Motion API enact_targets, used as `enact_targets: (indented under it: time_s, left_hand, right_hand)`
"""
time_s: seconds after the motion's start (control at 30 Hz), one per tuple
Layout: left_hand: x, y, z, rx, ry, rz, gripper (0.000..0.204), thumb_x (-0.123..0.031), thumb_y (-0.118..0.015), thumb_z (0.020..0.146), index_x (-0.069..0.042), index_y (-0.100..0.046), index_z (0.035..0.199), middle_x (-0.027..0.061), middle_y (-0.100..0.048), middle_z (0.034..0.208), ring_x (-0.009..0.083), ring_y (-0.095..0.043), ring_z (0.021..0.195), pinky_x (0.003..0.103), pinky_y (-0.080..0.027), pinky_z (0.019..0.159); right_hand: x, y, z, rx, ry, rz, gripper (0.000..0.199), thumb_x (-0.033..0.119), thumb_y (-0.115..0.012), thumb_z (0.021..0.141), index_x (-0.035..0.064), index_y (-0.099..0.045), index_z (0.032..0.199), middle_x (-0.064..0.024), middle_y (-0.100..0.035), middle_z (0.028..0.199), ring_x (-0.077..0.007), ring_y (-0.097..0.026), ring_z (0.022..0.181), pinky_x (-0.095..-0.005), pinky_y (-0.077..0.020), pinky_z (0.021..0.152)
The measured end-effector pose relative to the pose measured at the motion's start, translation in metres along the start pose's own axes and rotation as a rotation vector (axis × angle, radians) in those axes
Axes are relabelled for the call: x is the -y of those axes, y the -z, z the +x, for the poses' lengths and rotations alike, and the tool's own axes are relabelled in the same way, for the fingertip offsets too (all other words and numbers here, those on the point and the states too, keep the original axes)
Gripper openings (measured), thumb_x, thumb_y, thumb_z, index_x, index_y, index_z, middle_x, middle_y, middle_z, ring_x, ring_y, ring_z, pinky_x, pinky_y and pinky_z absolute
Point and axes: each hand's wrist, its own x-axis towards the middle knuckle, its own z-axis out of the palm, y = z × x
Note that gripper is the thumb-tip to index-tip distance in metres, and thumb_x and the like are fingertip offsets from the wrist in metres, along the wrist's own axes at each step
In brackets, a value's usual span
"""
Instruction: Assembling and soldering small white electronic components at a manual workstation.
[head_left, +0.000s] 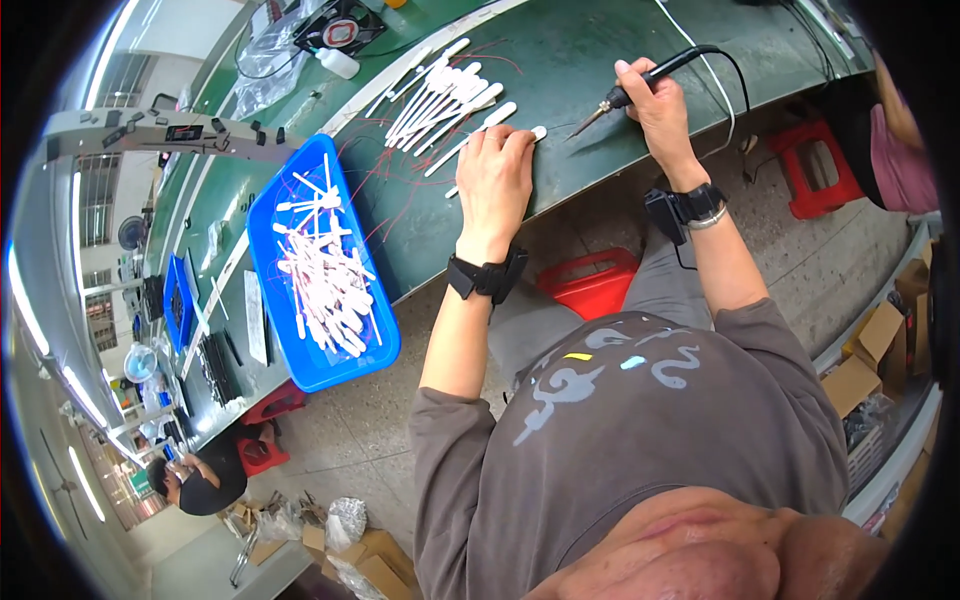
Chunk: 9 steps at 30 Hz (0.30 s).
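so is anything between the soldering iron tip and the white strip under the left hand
Nothing visible does. The soldering iron in the right hand points its tip across bare green bench toward the white strip that the left hand presses down.

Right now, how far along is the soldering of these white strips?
Done, it seems: the blue tray holds many wired strips. In hand: the left hand pins one white strip on the green bench; the right hand holds the soldering iron. Left: a pile of strips.
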Motion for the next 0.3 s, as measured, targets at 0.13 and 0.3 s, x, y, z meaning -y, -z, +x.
enact_targets:
  time_s: [0.13,0.3]
  left_hand:
    - [0.002,0.000,0.018,0.008,-0.053,0.093,0.014,-0.009,-0.062,0.086,-0.010,-0.065,0.100,0.0060,-0.065,0.095,0.0261,-0.058,0.089,0.038,-0.045,0.078]
    - [0.018,0.013,0.044,0.241,-0.191,0.253,0.018,-0.008,-0.061,0.084,-0.010,-0.063,0.102,0.0073,-0.066,0.099,0.0255,-0.058,0.091,0.040,-0.044,0.080]
  right_hand:
    - [0.002,0.000,-0.001,-0.008,-0.011,0.018,0.026,0.028,-0.064,0.095,0.0151,-0.054,0.074,0.0106,-0.041,0.067,0.0016,-0.031,0.055,-0.0166,-0.0243,0.048]
    - [0.005,-0.001,0.000,-0.010,-0.033,0.039,0.026,0.029,-0.065,0.094,0.0148,-0.054,0.076,0.0106,-0.040,0.066,0.0020,-0.030,0.055,-0.0166,-0.0240,0.048]
